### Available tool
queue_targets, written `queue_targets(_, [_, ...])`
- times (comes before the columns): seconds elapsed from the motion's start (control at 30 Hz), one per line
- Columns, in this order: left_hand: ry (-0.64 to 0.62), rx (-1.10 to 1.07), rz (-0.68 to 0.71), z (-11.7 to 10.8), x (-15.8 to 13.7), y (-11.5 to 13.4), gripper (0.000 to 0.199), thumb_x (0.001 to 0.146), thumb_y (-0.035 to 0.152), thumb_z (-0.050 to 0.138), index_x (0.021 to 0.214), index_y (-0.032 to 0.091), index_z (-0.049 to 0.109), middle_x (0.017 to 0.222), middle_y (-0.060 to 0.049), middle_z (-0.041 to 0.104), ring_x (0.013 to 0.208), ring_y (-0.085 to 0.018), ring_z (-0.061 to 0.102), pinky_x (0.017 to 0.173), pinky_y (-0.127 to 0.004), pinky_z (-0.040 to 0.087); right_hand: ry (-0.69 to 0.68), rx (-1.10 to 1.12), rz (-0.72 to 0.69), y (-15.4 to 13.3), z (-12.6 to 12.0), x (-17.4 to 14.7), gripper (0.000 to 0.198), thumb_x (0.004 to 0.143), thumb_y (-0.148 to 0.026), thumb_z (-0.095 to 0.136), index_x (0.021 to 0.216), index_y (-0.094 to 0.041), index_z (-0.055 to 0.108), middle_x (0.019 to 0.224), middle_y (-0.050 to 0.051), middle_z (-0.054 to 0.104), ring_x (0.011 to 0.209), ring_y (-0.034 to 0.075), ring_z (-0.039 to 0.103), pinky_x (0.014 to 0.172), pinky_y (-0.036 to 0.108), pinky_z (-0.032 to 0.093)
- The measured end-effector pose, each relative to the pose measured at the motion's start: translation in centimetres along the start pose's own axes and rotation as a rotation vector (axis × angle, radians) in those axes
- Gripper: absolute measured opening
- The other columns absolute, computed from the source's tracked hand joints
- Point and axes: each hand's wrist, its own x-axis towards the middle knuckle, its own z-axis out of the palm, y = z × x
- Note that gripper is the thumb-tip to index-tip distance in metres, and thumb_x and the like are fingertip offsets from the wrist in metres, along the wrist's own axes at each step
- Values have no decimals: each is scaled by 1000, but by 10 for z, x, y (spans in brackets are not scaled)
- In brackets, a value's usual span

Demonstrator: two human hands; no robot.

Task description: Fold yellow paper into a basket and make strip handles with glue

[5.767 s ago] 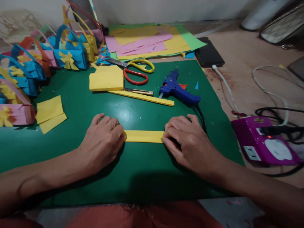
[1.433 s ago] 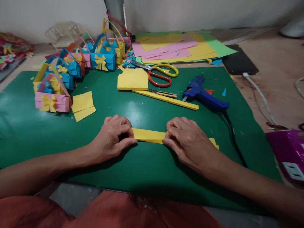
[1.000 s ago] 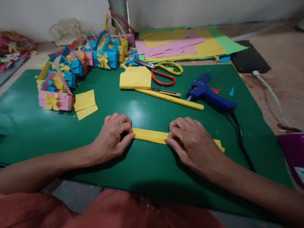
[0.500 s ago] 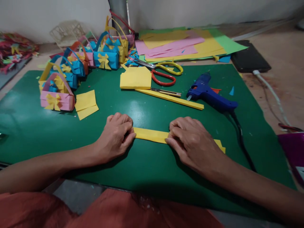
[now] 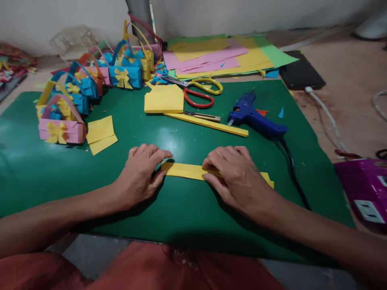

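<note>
A folded yellow paper strip (image 5: pixel 183 170) lies across the green mat in front of me. At its left end is my left hand (image 5: pixel 143 171), its thumb by the strip's edge and its index finger lifted away, so the hand is open. My right hand (image 5: pixel 231 173) holds the strip farther right, thumb at the near edge and fingers over the top. That hand hides part of the paper, whose notched end pokes out on its far side. Beyond the hands lie a folded yellow paper piece (image 5: pixel 163 100) and a narrow yellow strip (image 5: pixel 208 125).
Scissors (image 5: pixel 199 98), a cutter knife (image 5: pixel 202 116) and a blue glue gun (image 5: pixel 256 117) lie behind my hands. Small paper baskets (image 5: pixel 62 129) stand at left by yellow squares (image 5: pixel 102 134). Coloured sheets (image 5: pixel 223 60), a phone (image 5: pixel 302 70) and a purple socket box (image 5: pixel 363 189) surround the mat (image 5: pixel 181 217).
My left index finger has lifted off the strip and parted from the thumb. My right fingers have loosened slightly on the paper. The whole view has shifted a little.
</note>
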Motion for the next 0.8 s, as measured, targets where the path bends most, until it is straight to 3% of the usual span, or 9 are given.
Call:
queue_targets(0.1, [-51,204,125,-2,2,-1,51,87,14,41,133,34,35,92,-5,51,81,-20,44,73,-36,31,2,5,2,0,0,0,3,80,-18,55,80,-19,52,84,5,58,81,21,50,76,36,29])
queue_targets(0.27, [-161,430,299,-12,9,14,62,86,14,45,134,48,27,97,-4,50,82,-21,43,78,-41,32,26,-20,-16,-1,1,-1,2,81,-20,53,80,-19,52,83,5,58,80,21,49,75,36,28])
queue_targets(0.47, [-157,543,348,-16,11,27,50,88,17,43,130,44,38,94,-6,51,82,-24,43,73,-42,35,27,-53,-18,-1,2,-1,3,81,-20,54,80,-19,52,84,6,59,81,21,49,76,36,27])
queue_targets(0.8, [-56,548,245,-20,-23,4,42,86,11,40,124,27,50,97,-11,55,86,-27,44,71,-42,39,8,-23,-3,-1,2,0,2,81,-19,55,80,-19,53,86,5,59,82,21,49,77,37,26])
